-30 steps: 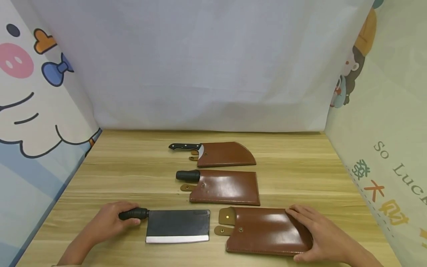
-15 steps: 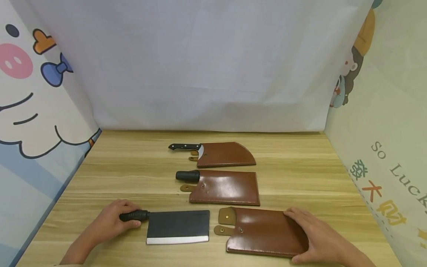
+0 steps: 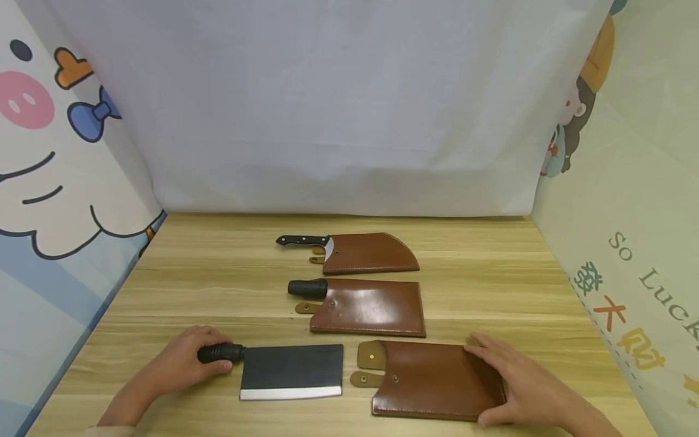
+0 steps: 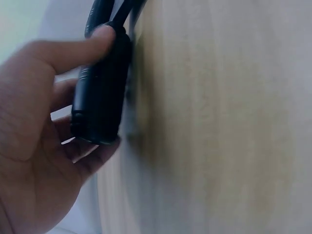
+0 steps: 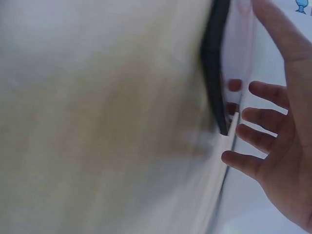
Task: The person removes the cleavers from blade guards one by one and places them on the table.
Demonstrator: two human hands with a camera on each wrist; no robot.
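At the front left of the table, my left hand holds the black handle of a cleaver between thumb and fingers. The cleaver's dark blade lies flat, with its bright edge toward me. A brown leather knife sheath lies to its right, its open end and two tan snap straps facing the blade tip across a small gap. Around the sheath's right end, my right hand is spread. In the right wrist view, the fingers are extended and apart from the sheath's edge.
Behind lie two more sheathed cleavers: a square brown sheath with a black handle, and a curved sheath with a riveted black handle. A white cloth backdrop and printed side panels enclose the wooden table.
The large sheath's right end has shifted slightly toward me. My right fingers have lifted and spread away from it. The left hand and cleaver have barely moved.
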